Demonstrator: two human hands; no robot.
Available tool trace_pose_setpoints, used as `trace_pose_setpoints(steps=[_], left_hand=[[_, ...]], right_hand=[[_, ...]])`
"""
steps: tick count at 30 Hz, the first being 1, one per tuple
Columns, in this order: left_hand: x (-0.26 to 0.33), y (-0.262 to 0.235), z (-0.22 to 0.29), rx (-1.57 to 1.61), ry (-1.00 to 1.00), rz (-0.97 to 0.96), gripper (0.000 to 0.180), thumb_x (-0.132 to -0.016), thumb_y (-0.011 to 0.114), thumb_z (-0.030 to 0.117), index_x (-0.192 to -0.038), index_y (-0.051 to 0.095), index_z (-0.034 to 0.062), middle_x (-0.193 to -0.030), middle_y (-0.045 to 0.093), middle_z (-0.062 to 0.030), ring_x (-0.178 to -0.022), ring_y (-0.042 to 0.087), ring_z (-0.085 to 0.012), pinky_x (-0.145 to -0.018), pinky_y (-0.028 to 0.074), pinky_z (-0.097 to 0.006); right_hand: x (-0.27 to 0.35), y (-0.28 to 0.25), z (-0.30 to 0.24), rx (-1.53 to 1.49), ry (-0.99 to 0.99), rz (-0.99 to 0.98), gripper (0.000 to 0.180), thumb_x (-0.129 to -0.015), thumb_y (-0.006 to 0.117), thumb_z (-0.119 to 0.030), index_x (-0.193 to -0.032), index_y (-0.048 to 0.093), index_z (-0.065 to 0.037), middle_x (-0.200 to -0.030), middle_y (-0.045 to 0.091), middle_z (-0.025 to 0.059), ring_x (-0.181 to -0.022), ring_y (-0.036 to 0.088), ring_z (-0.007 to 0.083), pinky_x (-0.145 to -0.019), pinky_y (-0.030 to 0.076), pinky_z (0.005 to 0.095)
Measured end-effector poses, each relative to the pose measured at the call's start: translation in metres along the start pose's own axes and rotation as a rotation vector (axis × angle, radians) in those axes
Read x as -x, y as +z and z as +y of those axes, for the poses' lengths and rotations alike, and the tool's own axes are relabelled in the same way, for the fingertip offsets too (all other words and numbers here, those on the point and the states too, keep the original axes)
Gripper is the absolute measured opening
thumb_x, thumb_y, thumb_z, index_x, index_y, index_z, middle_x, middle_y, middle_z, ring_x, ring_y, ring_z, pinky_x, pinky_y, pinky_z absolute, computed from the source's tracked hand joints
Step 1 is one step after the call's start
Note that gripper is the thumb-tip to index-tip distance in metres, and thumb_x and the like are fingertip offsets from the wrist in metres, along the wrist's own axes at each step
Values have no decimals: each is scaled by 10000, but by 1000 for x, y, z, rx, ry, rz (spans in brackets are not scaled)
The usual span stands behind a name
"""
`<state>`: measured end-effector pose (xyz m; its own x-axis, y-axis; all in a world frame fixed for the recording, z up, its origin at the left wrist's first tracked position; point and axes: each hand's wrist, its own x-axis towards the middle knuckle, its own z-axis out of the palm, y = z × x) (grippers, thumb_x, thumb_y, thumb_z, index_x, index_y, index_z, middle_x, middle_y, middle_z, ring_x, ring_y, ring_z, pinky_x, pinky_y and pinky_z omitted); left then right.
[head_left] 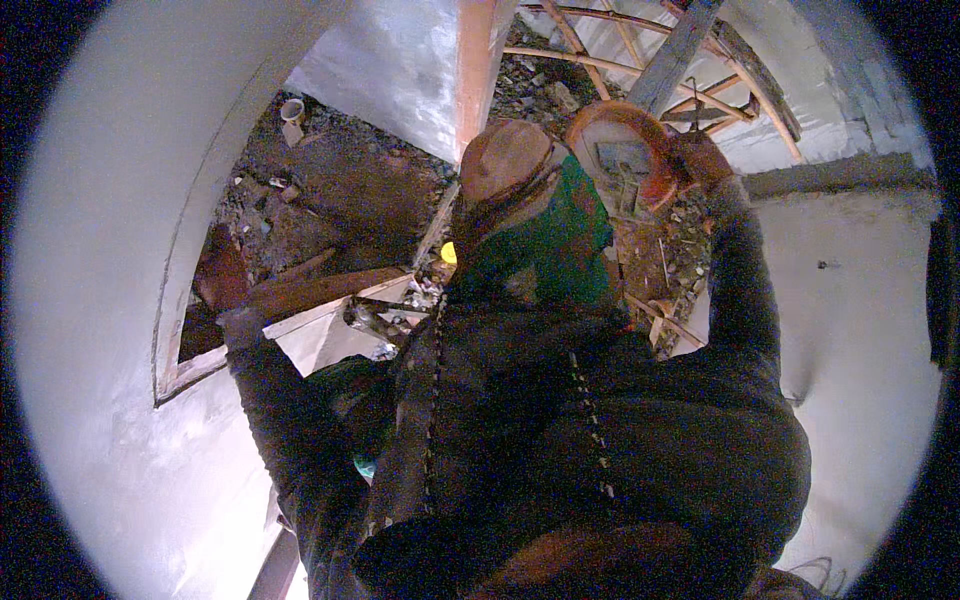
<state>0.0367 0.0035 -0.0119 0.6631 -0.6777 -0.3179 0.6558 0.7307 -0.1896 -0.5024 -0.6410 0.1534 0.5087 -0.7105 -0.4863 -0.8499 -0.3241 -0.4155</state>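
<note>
Dark dirt floor (pixel 350 205): scattered rubble (pixel 254 192), 1 pale cup-like container (pixel 292 110).

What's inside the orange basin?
Inside the orange basin, a flat grey piece, possibly a trowel, shows against the pale interior. What lies beneath that piece is covered and can't be seen.

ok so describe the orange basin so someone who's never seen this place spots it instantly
Start at the pale wall on the right and follow the dark right sleeve up to the right hand. The orange basin is immediately left of that hand, round, with something grey inside. Its bright orange rim sets it apart from the green fabric nearby.
</note>
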Motion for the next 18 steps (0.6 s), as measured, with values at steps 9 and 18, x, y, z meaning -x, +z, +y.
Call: trace_pose_setpoints(steps=[9, 18], left_hand=[[19, 34, -52, 2119, -828, -72, 349, -948, 609, 203, -1293, 661, 189, -1291, 688, -112, -1173, 667, -281, -926, 568, -451], [10, -3, -38, 2134, -594, -306, 457, -1001, 521, 233, -1445, 494, 128, -1449, 549, -172, -1312, 552, -334, -1070, 464, -501]], right_hand=[[-93, 38, 47, 654, 102, -243, 359, -971, 618, -297, -1127, 716, 12, -963, 741, 104, -832, 696, 222, -738, 568, 365], [-100, 33, 91, 726, 1, -252, 346, -967, 624, -280, -1143, 704, 7, -1026, 738, 108, -900, 696, 230, -794, 566, 369]])
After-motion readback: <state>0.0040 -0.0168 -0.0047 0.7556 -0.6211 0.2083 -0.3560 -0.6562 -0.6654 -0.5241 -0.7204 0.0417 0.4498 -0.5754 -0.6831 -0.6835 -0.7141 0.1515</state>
